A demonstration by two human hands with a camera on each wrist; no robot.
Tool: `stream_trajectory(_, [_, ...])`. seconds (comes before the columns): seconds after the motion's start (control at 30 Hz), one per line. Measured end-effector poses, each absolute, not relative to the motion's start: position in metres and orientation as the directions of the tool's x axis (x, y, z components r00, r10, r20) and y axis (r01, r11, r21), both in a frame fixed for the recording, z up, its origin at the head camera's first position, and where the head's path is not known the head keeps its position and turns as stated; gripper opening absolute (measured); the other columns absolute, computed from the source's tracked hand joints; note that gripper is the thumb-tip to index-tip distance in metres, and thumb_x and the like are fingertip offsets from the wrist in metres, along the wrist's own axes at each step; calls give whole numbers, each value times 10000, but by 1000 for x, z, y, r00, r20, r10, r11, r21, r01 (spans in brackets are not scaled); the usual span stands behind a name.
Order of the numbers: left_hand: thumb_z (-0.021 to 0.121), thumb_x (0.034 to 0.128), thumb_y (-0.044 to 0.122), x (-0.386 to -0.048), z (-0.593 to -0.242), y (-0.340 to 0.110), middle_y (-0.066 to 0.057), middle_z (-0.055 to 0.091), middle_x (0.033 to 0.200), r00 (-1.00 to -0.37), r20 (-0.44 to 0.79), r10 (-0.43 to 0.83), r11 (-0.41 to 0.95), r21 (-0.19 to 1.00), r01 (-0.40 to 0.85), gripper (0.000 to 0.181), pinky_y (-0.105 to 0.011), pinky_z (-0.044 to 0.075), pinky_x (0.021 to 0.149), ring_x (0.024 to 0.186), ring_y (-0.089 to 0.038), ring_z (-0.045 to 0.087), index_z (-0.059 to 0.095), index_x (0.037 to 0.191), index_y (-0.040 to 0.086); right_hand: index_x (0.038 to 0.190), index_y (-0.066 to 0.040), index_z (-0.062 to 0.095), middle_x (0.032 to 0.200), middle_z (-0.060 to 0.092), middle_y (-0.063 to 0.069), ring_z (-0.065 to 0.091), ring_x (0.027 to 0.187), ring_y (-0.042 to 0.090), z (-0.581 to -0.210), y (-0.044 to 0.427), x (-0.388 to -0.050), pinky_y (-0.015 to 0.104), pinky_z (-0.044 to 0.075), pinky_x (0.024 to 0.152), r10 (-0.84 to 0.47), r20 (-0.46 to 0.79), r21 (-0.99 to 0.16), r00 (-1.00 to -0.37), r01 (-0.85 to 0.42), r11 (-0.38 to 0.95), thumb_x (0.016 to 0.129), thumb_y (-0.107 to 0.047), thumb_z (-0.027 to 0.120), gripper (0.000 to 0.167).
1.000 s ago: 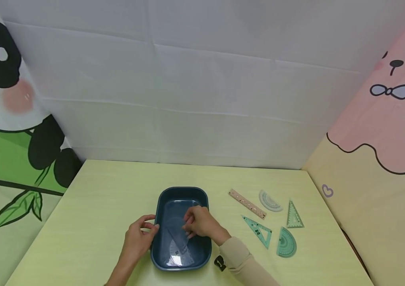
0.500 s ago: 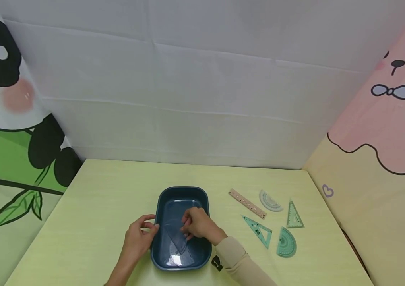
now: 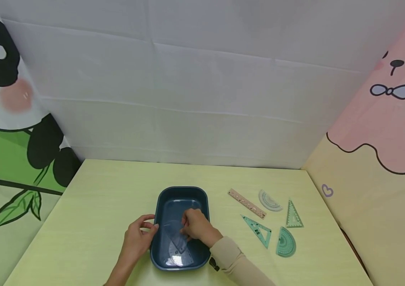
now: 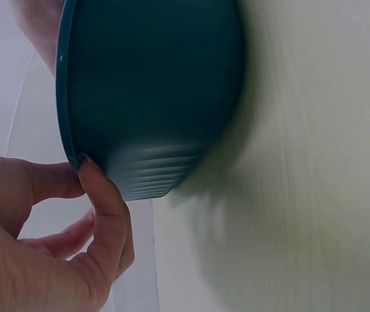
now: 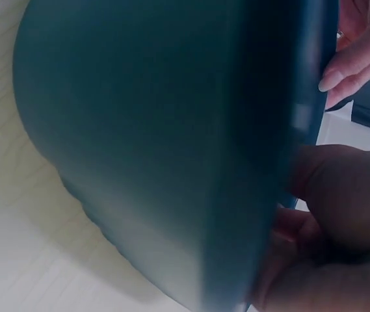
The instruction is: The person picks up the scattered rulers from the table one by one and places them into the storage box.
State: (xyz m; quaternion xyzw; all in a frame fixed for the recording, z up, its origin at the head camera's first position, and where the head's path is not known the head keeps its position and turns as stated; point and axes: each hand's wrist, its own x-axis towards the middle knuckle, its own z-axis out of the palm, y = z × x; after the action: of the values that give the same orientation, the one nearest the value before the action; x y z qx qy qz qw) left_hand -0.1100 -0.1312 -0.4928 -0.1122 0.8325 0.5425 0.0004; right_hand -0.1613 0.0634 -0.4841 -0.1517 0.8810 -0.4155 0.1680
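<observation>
Tub (image 3: 181, 269) on the bench (image 3: 116, 190), thin clear pieces (image 3: 178, 241) inside: from here I judge the step in hand is taking hold of one, and the next move calls for a sure pinch. The left hand (image 3: 139, 237) pinches the tub's left rim; the right hand (image 3: 198, 224) is inside, fingers curled; whether they grasp anything I cannot tell.
</observation>
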Motion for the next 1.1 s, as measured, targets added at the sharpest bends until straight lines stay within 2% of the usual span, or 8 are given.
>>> stream_trajectory(0.17, [699, 938, 66, -110, -493, -131, -110, 664, 898, -975, -128, -183, 380, 905, -191, 343, -317, 524, 491, 620, -179, 618, 647, 1265, -24, 752, -35, 610, 616, 537, -5, 550, 507, 130, -485, 60, -161, 243, 431, 503, -394, -136, -617, -909, -233, 752, 815, -4, 844, 245])
stream_trajectory(0.3, [702, 933, 61, -111, -493, -131, -108, 667, 896, -975, -128, -183, 372, 909, -189, 343, -321, 527, 486, 618, -181, 621, 649, 1262, -23, 723, -74, 605, 659, 534, -17, 498, 562, 110, -482, 60, -160, 258, 432, 531, -395, -132, -517, -909, -277, 810, 807, -82, 875, 283])
stream_trajectory(0.7, [698, 938, 66, -111, -495, -132, -113, 661, 899, -973, -136, -185, 372, 907, -197, 353, -324, 533, 485, 626, -182, 622, 639, 1272, -28, 751, -53, 629, 678, 551, -7, 515, 567, 106, -485, 64, -164, 248, 445, 521, -406, -130, -564, -904, -270, 781, 814, -63, 861, 240])
stream_trajectory(0.93, [693, 945, 78, -112, -496, -131, -115, 665, 911, -975, -131, -179, 376, 907, -191, 360, -332, 532, 481, 628, -187, 627, 627, 1278, -40, 849, -32, 635, 719, 525, -6, 479, 603, 101, -486, 70, -167, 253, 418, 536, -412, -42, -603, -910, -306, 737, 856, -92, 822, 197])
stream_trajectory(1.1, [692, 950, 82, -112, -496, -132, -119, 662, 916, -974, -136, -179, 379, 904, -196, 360, -332, 531, 485, 628, -186, 622, 626, 1283, -37, 932, 2, 664, 799, 582, 28, 507, 674, 110, -478, 72, -168, 258, 448, 593, -423, -19, -631, -906, -318, 708, 878, -108, 809, 190])
